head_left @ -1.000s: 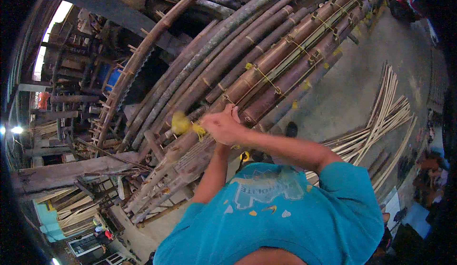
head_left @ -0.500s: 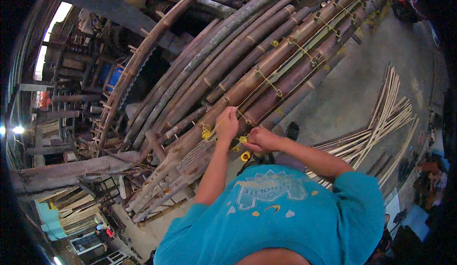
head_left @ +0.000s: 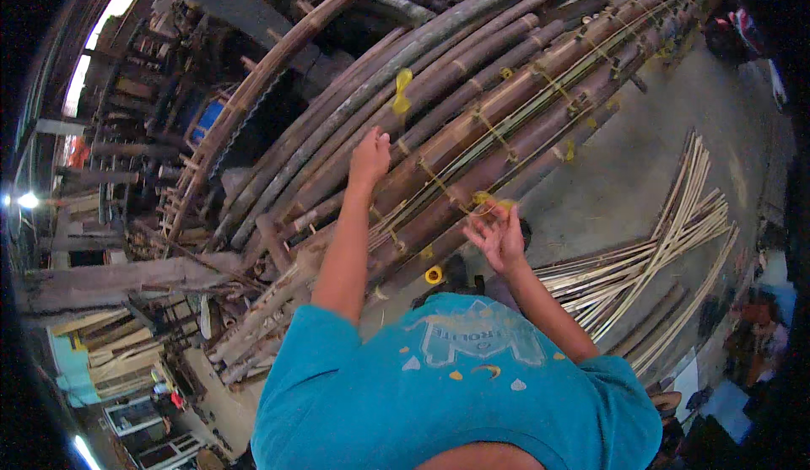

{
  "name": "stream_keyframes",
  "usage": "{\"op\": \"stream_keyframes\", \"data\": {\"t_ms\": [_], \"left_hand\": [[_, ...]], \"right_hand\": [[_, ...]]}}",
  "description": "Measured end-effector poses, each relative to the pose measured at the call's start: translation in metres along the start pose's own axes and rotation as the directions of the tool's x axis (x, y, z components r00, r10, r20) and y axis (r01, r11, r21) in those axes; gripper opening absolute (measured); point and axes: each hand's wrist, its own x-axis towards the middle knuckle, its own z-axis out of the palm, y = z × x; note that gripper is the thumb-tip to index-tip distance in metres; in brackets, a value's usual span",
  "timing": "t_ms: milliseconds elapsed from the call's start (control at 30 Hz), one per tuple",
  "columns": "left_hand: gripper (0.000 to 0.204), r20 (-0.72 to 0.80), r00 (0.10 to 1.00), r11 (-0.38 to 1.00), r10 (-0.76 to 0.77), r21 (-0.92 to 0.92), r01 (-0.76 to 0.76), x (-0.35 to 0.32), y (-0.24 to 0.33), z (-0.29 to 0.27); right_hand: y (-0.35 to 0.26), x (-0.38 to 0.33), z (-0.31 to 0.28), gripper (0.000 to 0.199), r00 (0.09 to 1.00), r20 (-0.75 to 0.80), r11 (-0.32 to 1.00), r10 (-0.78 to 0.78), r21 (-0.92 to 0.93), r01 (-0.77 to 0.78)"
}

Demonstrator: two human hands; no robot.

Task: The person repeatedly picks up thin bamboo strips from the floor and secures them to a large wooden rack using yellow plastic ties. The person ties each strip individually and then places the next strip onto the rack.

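My left hand [head_left: 369, 156] is raised over the bamboo poles with its fingers curled; what it holds, if anything, does not show. Just beyond it is a blurred yellow string bundle [head_left: 402, 90], apparently in mid-air. My right hand [head_left: 498, 240] is palm up with its fingers spread, close to a second yellow bundle [head_left: 489, 201]; whether they touch is unclear. Under both hands runs a long frame of thick brown bamboo poles [head_left: 540, 153], with thin strips [head_left: 472, 151] laid between them. Yellow string is tied across the poles at intervals.
Curved bamboo poles [head_left: 371, 73] lie stacked to the far left. A pile of thin split strips [head_left: 650, 246] lies on the grey floor [head_left: 624, 170] at the right. A yellow roll [head_left: 434, 275] sits near my body. A wooden beam [head_left: 110, 289] crosses at left.
My hands have moved apart. The left went up and left from the poles, with a yellow bundle now beyond it; the right opened and turned palm up. The view has shifted slightly.
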Motion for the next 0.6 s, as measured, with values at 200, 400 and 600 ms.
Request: {"op": "stream_keyframes", "data": {"t_ms": [200, 400, 600], "left_hand": [[0.034, 0.189, 0.979, 0.962, -0.079, 0.272, 0.025, -0.133, -0.014, -0.069], [0.023, 0.044, 0.996, 0.996, 0.08, -0.042, -0.078, -0.181, -0.041, -0.026], [0.028, 0.046, 0.997, 0.903, 0.067, -0.427, -0.041, -0.19, -0.078, 0.014]], "right_hand": [[0.104, -0.027, -0.008, 0.037, 0.731, -0.046, 0.715, 0.681, -0.175, -0.677], [0.134, -0.034, 0.026, 0.026, 0.893, -0.065, 0.853, 0.445, -0.271, -0.445], [0.185, -0.035, 0.13, 0.026, 0.82, 0.497, 0.436, -0.284, -0.695, 0.572]]}}
